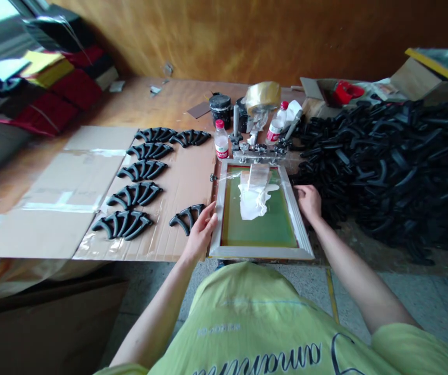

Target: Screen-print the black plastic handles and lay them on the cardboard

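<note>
Now both hands hold a printing frame by its sides.

The printing frame [260, 253] lies flat in the middle of the table, near the person. The left hand [202, 229] has its fingers wrapped on the left rail, and the right hand [308, 200] grips the right rail. The frame looks stiff and light, but its green screen looks thin and easy to poke, so the rails are the safe place to hold. Wet white ink [253, 200] sits at the far end and looks messy. One black piece [188, 216] lies just left of the left hand. More black pieces [136, 194] lie in rows on cardboard [71, 192]. A big black pile [395, 166] is on the right. A bottle [221, 139] stands far back.
</note>
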`<action>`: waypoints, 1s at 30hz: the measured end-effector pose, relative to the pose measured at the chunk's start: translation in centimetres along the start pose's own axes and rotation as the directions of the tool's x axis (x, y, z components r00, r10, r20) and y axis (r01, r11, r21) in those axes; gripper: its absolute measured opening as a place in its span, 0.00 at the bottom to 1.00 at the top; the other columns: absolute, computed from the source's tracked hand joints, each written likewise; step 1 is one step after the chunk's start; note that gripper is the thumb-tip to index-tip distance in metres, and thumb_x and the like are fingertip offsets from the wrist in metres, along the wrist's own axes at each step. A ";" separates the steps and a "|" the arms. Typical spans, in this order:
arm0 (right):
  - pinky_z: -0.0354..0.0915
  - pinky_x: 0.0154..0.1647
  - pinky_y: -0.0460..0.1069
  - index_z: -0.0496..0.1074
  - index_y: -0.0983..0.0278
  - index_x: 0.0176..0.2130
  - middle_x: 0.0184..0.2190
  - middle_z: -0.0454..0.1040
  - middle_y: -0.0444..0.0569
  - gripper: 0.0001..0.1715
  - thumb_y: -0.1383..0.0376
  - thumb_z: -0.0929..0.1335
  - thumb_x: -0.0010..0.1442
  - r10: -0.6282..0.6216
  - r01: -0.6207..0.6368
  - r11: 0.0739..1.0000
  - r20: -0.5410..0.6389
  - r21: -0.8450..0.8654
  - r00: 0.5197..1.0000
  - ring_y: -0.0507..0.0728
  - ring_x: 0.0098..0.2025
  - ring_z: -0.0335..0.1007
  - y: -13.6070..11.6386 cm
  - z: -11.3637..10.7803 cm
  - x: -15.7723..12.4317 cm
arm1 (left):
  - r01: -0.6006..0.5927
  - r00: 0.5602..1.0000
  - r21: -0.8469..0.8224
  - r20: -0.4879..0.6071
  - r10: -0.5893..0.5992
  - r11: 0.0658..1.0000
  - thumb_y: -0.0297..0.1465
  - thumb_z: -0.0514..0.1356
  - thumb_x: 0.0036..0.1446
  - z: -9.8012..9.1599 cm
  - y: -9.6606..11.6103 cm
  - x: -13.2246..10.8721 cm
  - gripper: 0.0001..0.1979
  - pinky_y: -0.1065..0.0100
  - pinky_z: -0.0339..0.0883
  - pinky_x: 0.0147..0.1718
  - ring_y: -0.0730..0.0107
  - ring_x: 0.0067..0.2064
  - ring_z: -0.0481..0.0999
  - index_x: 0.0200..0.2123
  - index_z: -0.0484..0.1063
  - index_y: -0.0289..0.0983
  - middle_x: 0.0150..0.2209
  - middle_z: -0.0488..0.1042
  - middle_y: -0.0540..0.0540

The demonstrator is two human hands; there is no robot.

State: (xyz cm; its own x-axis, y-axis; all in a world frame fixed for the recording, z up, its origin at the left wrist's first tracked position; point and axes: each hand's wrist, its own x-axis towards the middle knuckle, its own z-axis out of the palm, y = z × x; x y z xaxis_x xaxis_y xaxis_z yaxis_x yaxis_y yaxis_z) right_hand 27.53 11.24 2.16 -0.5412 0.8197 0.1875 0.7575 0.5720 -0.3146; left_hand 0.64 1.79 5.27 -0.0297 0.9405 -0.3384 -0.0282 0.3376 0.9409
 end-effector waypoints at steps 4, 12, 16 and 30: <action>0.63 0.56 0.61 0.72 0.61 0.53 0.51 0.72 0.57 0.25 0.56 0.74 0.58 0.032 -0.032 0.999 -0.030 0.005 0.999 0.67 0.55 0.64 1.1 -2.1 1.9 | 0.074 0.997 0.078 0.009 -0.075 0.994 0.49 0.63 0.55 -0.2 -4.8 1.3 0.45 0.71 0.65 0.25 0.69 0.28 0.73 0.71 0.52 0.40 0.33 0.77 0.48; 0.63 0.42 0.52 0.74 0.64 0.38 0.38 0.78 0.55 0.05 0.65 0.71 0.61 0.121 -0.103 0.981 0.105 -0.165 0.987 0.61 0.42 0.71 -0.6 -1.9 3.5 | 0.059 0.998 0.253 -0.006 -0.060 0.966 0.48 0.60 0.58 -0.4 -6.6 2.5 0.39 0.72 0.62 0.23 0.71 0.25 0.70 0.68 0.59 0.38 0.30 0.75 0.49; 0.60 0.37 0.50 0.75 0.65 0.37 0.35 0.77 0.54 0.09 0.71 0.65 0.64 -0.026 0.062 0.978 0.179 -0.199 0.984 0.59 0.40 0.70 -2.7 -1.6 0.3 | 0.061 0.998 0.262 0.013 -0.067 0.963 0.49 0.57 0.60 -0.4 -7.0 2.6 0.38 0.72 0.61 0.23 0.72 0.25 0.68 0.69 0.58 0.38 0.30 0.74 0.49; 0.62 0.38 0.51 0.77 0.64 0.42 0.41 0.79 0.54 0.17 0.75 0.62 0.62 -0.208 0.219 0.971 0.111 -0.098 0.972 0.58 0.41 0.70 -2.7 -1.3 -2.4 | 0.083 0.996 0.177 0.004 -0.085 0.981 0.52 0.59 0.57 -0.4 -7.4 2.6 0.39 0.72 0.63 0.24 0.69 0.29 0.73 0.67 0.60 0.39 0.33 0.76 0.48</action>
State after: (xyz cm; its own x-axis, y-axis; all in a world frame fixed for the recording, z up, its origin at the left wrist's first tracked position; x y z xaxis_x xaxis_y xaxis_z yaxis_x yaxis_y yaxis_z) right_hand 27.29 7.72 3.82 -0.7244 0.6741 0.1442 0.6522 0.7379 -0.1734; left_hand 0.36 1.68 -2.59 -0.0234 0.9084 -0.4174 0.1464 0.4161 0.8974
